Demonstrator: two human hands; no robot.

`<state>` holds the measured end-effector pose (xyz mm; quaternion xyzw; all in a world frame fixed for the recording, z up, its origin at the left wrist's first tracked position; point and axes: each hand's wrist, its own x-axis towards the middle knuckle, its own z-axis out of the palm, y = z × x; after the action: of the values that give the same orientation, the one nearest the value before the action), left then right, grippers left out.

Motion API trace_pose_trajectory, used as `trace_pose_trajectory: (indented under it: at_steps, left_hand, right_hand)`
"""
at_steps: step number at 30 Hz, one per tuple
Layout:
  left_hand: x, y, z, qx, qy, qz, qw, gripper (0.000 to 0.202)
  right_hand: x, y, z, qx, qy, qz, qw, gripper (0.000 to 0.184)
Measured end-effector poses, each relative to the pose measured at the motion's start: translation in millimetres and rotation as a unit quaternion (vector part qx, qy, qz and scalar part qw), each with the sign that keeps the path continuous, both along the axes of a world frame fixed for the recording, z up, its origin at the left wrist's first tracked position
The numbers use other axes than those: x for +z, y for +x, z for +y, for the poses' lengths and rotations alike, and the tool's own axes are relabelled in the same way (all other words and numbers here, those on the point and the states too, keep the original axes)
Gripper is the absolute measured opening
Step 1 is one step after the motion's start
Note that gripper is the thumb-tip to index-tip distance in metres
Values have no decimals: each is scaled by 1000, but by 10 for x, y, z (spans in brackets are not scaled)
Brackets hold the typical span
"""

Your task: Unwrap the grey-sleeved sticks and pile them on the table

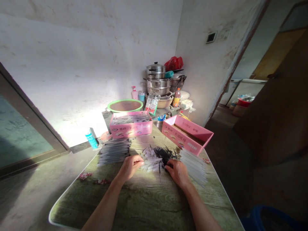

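Note:
My left hand (131,165) is closed in a pinch at the left edge of a pile of short whitish plastic pieces (152,160); whatever its fingertips hold is too small to make out. Against the near side of a heap of thin black pieces (165,154), the fingers of my right hand (178,172) are also pinched, their contents hidden. A stack of long grey, dark-tipped sticks (114,151) lies beyond my left hand. To the right of my right hand, long translucent tubes (193,165) lie side by side. Both heaps touch in the middle of the table (149,199).
A pink box (131,129) full of greyish sticks stands at the back, and a second pink box (186,136) sits to its right. Behind them are a green-rimmed round tray (125,105) and stacked pots (157,85). A blue-white can (91,139) stands beyond the left edge.

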<state>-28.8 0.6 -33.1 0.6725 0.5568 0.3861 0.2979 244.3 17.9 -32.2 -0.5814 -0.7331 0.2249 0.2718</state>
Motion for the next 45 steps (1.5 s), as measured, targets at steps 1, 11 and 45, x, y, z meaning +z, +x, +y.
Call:
trace_pose_trajectory:
  at_steps: [1, 11, 45]
  left_hand:
    - [2, 2, -1, 0, -1, 2, 1000, 18]
    - [13, 45, -26, -27, 2, -11, 1000, 17]
    - [8, -4, -19, -27, -20, -1, 999, 19]
  right_hand:
    - [7, -18, -9, 0, -3, -7, 1000, 5]
    - [69, -2, -32, 41, 15, 124, 991, 36]
    - [83, 36, -29, 77, -169, 281, 941, 31]
